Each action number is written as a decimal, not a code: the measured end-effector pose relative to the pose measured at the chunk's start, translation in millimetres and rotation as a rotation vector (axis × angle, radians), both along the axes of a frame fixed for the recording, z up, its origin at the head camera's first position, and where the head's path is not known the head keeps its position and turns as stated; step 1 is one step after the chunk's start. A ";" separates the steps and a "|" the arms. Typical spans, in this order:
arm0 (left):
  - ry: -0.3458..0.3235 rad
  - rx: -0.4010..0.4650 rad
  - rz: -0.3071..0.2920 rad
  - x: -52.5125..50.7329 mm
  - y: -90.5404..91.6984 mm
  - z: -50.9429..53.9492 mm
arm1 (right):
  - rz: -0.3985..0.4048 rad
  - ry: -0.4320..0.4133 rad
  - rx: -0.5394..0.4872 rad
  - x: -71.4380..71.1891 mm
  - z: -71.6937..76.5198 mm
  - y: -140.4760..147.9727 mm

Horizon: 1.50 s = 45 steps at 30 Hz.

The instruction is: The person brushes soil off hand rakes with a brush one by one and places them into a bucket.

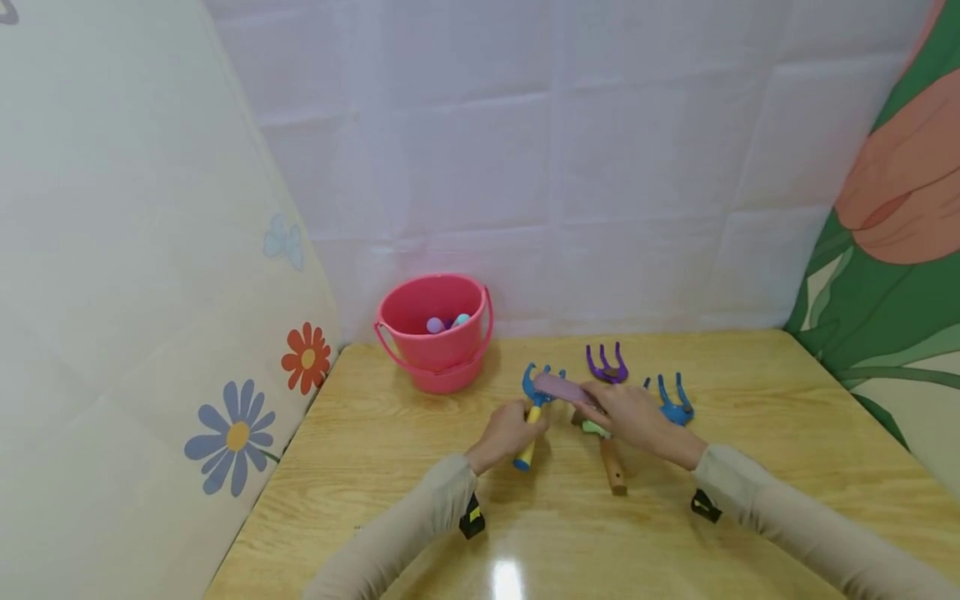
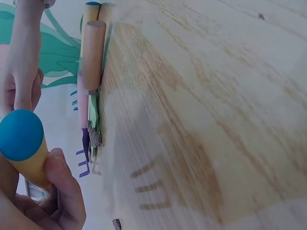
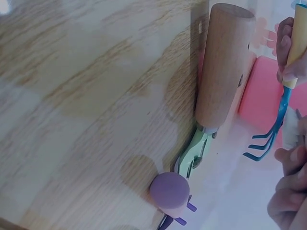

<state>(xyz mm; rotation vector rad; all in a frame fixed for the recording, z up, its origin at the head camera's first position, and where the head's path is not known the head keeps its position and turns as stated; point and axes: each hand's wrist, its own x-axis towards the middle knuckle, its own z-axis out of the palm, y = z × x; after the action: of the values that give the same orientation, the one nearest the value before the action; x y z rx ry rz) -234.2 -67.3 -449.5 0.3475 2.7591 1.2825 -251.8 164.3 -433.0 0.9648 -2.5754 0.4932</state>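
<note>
My left hand (image 1: 508,433) grips the yellow handle of a small blue three-tined hand rake (image 1: 527,437). In the left wrist view the handle's blue butt end (image 2: 21,135) faces the camera. My right hand (image 1: 626,417) holds a flat, pale purple cloth or pad (image 1: 561,388) against the rake's head; its exact kind is unclear. From the right wrist, the rake's blue tines (image 3: 268,139) point down, clear of the tabletop. Under my right hand lies a light green tool with a wooden handle (image 1: 613,468), its head partly hidden.
A pink bucket (image 1: 442,375) stands at the back left with rounded purple and teal ends inside. A purple rake (image 1: 607,365) and another blue rake (image 1: 677,412) lie behind and right of my right hand. Small dark bits (image 2: 116,224) lie on the wooden table (image 1: 375,500).
</note>
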 end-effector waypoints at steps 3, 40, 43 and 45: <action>0.001 -0.006 0.004 0.3 0.1 0.1 | -0.018 -0.014 0.003 -0.1 -0.2 1.2; -0.035 -0.008 0.000 -1.6 -4.0 1.2 | -0.206 -0.043 0.002 2.7 -1.3 10.1; -0.024 -0.012 -0.006 -2.7 -7.2 4.9 | -0.202 -0.046 0.004 3.2 0.0 11.9; -0.013 -0.022 -0.012 -3.8 -9.0 7.6 | -0.201 -0.045 -0.001 3.0 0.9 12.7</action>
<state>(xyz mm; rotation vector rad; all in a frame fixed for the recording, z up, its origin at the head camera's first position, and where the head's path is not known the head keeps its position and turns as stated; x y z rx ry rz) -238.0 -76.4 -441.8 0.3517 2.7544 1.2458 -248.9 176.9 -432.0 0.6919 -2.6749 0.4657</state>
